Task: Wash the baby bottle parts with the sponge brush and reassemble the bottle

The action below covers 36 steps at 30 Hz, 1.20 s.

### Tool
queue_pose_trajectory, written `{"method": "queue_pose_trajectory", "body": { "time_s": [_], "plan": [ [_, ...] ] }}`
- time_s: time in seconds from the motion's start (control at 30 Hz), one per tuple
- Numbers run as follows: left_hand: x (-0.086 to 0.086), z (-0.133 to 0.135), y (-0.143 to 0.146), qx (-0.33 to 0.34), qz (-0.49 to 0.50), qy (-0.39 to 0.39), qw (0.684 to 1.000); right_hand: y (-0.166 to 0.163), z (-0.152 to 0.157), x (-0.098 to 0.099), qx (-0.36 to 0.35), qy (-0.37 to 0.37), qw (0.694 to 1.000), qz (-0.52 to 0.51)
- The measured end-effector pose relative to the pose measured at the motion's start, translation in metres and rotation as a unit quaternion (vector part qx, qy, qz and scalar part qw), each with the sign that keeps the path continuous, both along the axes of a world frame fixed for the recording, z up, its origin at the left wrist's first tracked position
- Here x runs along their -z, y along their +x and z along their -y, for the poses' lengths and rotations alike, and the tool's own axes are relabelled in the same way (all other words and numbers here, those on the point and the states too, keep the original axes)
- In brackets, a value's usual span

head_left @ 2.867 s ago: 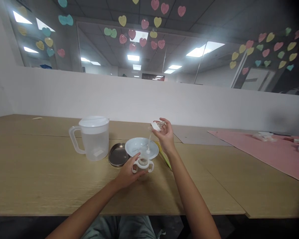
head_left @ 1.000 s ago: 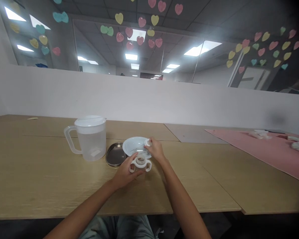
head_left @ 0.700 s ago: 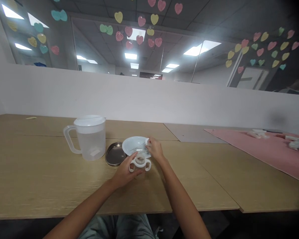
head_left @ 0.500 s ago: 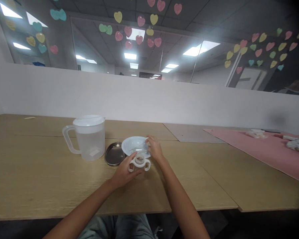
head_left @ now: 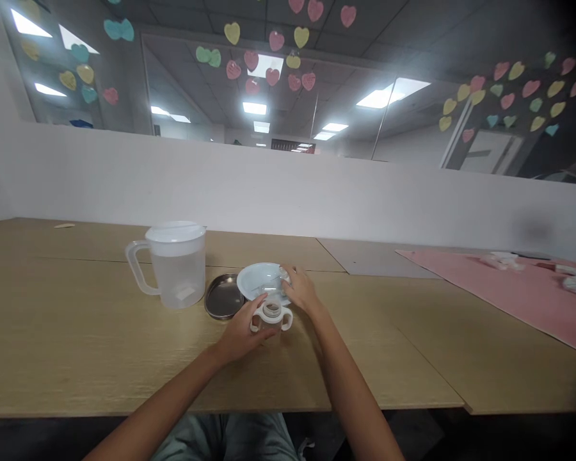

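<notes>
My left hand (head_left: 244, 331) is wrapped round a clear baby bottle (head_left: 271, 320) with a white collar and two white side handles. The bottle stands upright with its mouth uncovered, low over the table. Just beyond it is a white bowl (head_left: 249, 276) with clear items inside, whose kind I cannot make out. At the bowl's right rim, my right hand (head_left: 300, 289) has its fingers closed on a small clear piece (head_left: 284, 274), partly hidden by the fingers. A round dark metal dish (head_left: 224, 297) sits left of the bowl.
A large translucent lidded pitcher (head_left: 178, 272) stands left of the dish, handle leftward. On the right, a pink mat (head_left: 489, 288) bears white packets (head_left: 502, 260). A white wall (head_left: 288, 186) rises behind the table (head_left: 125, 358), whose front edge is near my lap.
My right hand's fingers have shifted slightly at the bowl's right rim, and the clear piece shows there. My left hand still holds the bottle. The whole view has moved a little.
</notes>
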<state>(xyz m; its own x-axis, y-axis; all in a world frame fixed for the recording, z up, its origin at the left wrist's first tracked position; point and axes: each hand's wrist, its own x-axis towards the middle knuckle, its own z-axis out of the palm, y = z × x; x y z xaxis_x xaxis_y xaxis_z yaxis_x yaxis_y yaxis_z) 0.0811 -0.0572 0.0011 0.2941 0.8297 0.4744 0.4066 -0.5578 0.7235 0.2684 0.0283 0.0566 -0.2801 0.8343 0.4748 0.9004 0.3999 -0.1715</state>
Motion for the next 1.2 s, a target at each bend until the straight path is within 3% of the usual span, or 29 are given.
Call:
{"method": "queue_pose_trajectory", "body": {
  "time_s": [0.5, 0.77, 0.93, 1.07, 1.2],
  "plan": [
    [-0.003, 0.003, 0.001, 0.002, 0.008, 0.011, 1.000, -0.002, -0.004, 0.003, 0.057, -0.006, 0.996, 0.063],
    [-0.003, 0.002, 0.002, -0.005, 0.033, 0.001, 0.999, -0.001, -0.006, 0.007, 0.054, -0.072, 0.996, 0.006],
    [-0.001, 0.000, -0.002, -0.029, 0.017, 0.142, 0.989, 0.001, -0.008, 0.006, 0.063, -0.091, 0.994, -0.006],
    [0.001, -0.004, -0.013, -0.135, 0.030, 0.262, 0.955, 0.002, -0.010, 0.005, 0.054, -0.110, 0.992, -0.013],
    [-0.004, -0.009, -0.030, -0.235, 0.033, 0.325, 0.916, 0.003, -0.013, 0.007, 0.055, -0.098, 0.993, -0.022]
  ]
}}
